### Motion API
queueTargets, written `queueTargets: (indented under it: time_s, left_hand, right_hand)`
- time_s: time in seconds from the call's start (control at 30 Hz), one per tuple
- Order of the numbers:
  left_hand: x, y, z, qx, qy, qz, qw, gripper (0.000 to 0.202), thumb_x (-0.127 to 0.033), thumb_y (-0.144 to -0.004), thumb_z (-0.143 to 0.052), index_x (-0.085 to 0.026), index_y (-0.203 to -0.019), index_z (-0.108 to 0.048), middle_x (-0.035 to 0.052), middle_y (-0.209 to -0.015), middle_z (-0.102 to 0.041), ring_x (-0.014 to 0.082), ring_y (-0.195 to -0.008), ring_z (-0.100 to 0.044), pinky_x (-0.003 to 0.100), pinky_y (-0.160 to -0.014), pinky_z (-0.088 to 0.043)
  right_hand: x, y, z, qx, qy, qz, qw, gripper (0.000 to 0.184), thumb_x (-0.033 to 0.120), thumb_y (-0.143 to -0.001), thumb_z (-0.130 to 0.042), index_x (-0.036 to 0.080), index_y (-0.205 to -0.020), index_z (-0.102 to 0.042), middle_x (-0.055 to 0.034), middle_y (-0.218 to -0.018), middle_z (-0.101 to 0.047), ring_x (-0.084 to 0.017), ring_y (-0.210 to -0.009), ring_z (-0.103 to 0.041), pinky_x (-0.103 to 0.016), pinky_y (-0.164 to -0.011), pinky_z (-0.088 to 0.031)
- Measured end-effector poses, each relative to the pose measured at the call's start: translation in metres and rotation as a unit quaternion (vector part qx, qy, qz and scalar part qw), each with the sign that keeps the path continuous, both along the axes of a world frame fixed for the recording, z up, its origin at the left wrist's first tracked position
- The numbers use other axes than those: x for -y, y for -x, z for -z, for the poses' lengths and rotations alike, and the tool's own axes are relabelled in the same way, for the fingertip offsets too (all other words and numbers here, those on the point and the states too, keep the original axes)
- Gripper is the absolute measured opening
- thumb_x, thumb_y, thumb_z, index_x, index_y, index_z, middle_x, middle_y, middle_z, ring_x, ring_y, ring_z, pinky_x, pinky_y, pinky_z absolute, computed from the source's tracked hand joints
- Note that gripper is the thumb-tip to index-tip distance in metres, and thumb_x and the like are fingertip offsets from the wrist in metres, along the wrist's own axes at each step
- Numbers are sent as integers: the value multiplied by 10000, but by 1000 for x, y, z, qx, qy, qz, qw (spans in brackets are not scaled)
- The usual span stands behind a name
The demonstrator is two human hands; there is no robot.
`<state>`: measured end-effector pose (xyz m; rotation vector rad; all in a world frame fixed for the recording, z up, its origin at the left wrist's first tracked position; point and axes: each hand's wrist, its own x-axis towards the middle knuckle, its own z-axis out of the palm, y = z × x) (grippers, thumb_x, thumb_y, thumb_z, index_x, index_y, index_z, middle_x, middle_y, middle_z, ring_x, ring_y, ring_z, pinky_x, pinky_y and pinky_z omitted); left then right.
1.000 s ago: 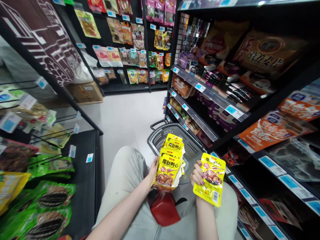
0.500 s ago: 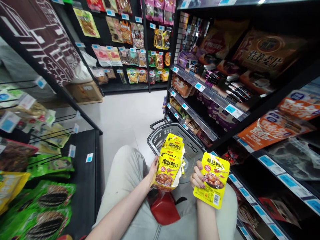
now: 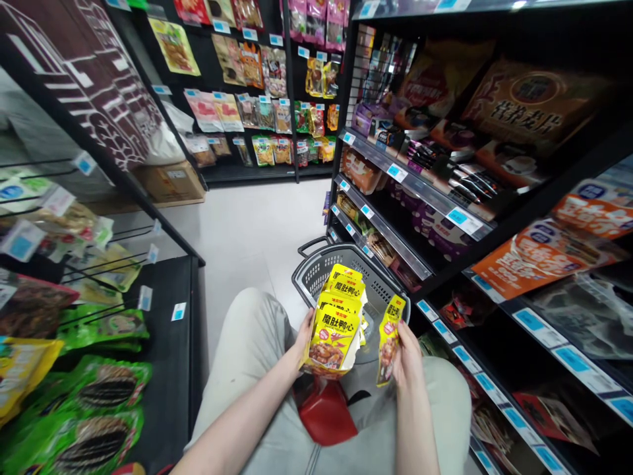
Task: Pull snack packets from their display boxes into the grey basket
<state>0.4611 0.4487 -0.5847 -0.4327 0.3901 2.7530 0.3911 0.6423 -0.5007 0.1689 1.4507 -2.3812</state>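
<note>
Lying at the far left, green bags (image 3: 99,442) cover part of a black shelf (image 3: 171,369); beyond its far end, a carton (image 3: 171,181) rests on the floor (image 3: 237,224). Snack bags (image 3: 217,111) hang in rows on the back rack, with price tags above them. Right of the shelf, the left knee (image 3: 247,323) is bent in pale trousers. The left hand (image 3: 305,338) holds a yellow box (image 3: 349,361) by its left side, its grip spread along that side; yellow pouches (image 3: 337,330) stand in the box, tilted, one behind another, printed faces toward the viewer. A torn white edge shows at the box's right. Behind the box stands a grey basket (image 3: 316,270), its perforated wall and handle visible. Apart from the box, to its right, a single pouch (image 3: 388,346) stands nearly upright, turned so that its face appears narrow; the right hand (image 3: 409,359) holds it by its right edge in a narrow grip. Farther right, orange bags (image 3: 534,254) lie on a tagged rack.
</note>
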Motion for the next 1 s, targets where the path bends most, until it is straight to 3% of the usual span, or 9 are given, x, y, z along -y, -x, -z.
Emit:
queueTargets:
  time_s: [0.1,0.3,0.43,0.67,0.83,0.9,1.0]
  left_hand:
    - [1,1,7,-15,-16,-4,1000,660,-643,-860,-379,-127,-1163,-658,143,-1079,-725,347,-1115,-638,514,-1012,-430]
    - [2,1,24,-55,-73,-10,996,708,-660,-852,-401,-112,-1245,-621,177,-1126,-705,335,-1098,-651,512,-1038,-414]
    - [1,0,24,-66,-88,-1,994,753,-673,-841,-410,-90,-1281,-593,197,-1151,-691,342,-1114,-642,533,-1050,-395]
    - [2,-1,16,-20,-28,-2,999,639,-617,-893,-353,-127,-1150,-672,123,-1064,-730,331,-1145,-624,498,-1042,-401]
    - [2,0,20,-34,-54,-17,998,637,-626,-868,-416,-114,-1146,-672,145,-1070,-726,331,-1137,-628,505,-1046,-405]
    - [1,0,22,-50,-71,-11,996,674,-641,-859,-427,-94,-1178,-657,163,-1071,-723,333,-1118,-637,511,-1042,-408]
    - [1,0,25,-74,-91,2,993,735,-670,-847,-419,-78,-1229,-629,179,-1084,-717,329,-1080,-655,501,-1030,-419]
  right_hand:
    - [-7,7,6,23,-53,64,996,421,481,-594,-825,189,-841,-650,-27,-747,-721,-207,-627,-676,-327,-585,-538]
    - [-17,11,12,-17,-98,171,980,451,497,-553,-835,174,-809,-652,-31,-726,-728,-202,-595,-674,-320,-570,-547]
    - [-15,11,8,-17,-97,168,981,453,460,-518,-856,175,-799,-642,-29,-736,-732,-206,-603,-673,-322,-577,-545]
    - [-10,8,2,-7,-95,160,983,468,503,-511,-846,176,-770,-632,-29,-733,-732,-195,-589,-664,-311,-570,-530]
    - [-12,12,9,-22,-114,157,981,467,525,-549,-807,177,-803,-628,-51,-775,-737,-217,-641,-676,-341,-624,-538]
    - [-16,16,19,-49,-174,158,971,462,579,-607,-728,181,-812,-613,-62,-787,-733,-230,-673,-677,-358,-645,-539]
    - [-25,21,39,-83,-339,119,930,461,626,-680,-579,186,-818,-600,-74,-755,-714,-239,-647,-663,-350,-597,-521]
